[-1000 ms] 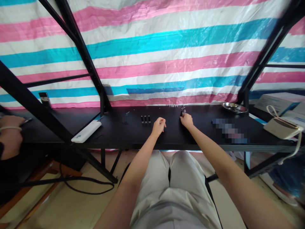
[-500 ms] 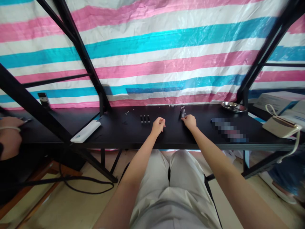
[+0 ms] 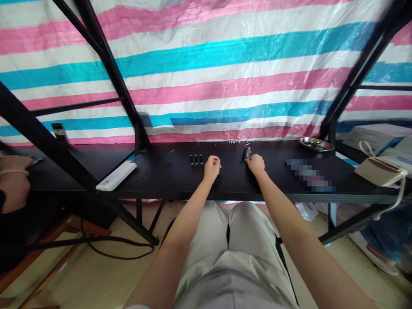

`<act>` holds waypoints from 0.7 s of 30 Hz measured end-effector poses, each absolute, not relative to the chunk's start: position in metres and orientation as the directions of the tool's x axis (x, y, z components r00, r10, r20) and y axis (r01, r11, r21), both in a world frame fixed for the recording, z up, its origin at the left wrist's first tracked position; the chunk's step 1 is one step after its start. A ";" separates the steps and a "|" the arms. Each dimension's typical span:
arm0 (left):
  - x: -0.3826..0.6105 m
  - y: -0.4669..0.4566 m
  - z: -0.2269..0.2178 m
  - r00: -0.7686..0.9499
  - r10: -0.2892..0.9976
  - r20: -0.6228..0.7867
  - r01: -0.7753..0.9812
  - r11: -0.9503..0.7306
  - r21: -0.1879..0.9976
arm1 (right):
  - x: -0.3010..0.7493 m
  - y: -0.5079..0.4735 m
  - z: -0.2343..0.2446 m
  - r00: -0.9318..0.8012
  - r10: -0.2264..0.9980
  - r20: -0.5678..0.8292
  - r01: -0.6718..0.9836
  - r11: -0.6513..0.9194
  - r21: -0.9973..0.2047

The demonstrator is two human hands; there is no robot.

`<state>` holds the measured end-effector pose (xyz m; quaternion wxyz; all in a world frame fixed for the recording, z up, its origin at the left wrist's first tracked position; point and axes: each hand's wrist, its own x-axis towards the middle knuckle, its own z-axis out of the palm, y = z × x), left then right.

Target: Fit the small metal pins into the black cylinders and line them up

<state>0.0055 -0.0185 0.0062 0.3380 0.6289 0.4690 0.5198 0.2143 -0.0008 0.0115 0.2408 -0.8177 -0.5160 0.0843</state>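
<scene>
My left hand is closed just above the black table, its fingers curled together; whatever they hold is too small to make out. To its left, three small black pieces with pale ends stand in a row. My right hand reaches to a little cluster of clear-grey pieces, fingertips pinched at its near edge. Small black pieces lie right beside that cluster. What the right fingertips grip is hidden. Several tiny silvery pins form a line at the table's back edge.
A white power bank-like case lies at the left, a round metal dish at the back right. A blurred-out item and a cream bag are on the right. Black frame posts flank the table. A co-worker's hand shows far left.
My left hand has shifted slightly to the left and stays closed. The right hand keeps its place at the clear-grey pieces.
</scene>
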 end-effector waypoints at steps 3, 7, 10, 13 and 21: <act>0.003 -0.019 0.009 -0.116 0.928 0.355 0.228 -0.323 0.919 | 0.211 -0.005 0.010 0.443 0.887 0.127 0.820 -0.344 -0.457; 0.000 -0.018 0.010 -0.226 0.910 0.348 0.151 -0.321 0.935 | 0.207 -0.013 0.008 0.452 0.875 0.174 0.831 -0.342 -0.438; -0.001 -0.016 0.009 -0.248 0.919 0.307 0.098 -0.292 0.951 | 0.204 -0.020 0.008 0.442 0.874 0.205 0.849 -0.333 -0.411; 0.000 -0.013 0.007 -0.228 0.941 0.249 0.039 -0.247 0.968 | 0.201 -0.025 0.009 0.417 0.883 0.217 0.867 -0.315 -0.386; 0.000 -0.007 0.004 -0.201 0.962 0.186 -0.059 -0.201 0.978 | 0.198 -0.026 0.007 0.401 0.885 0.236 0.878 -0.299 -0.373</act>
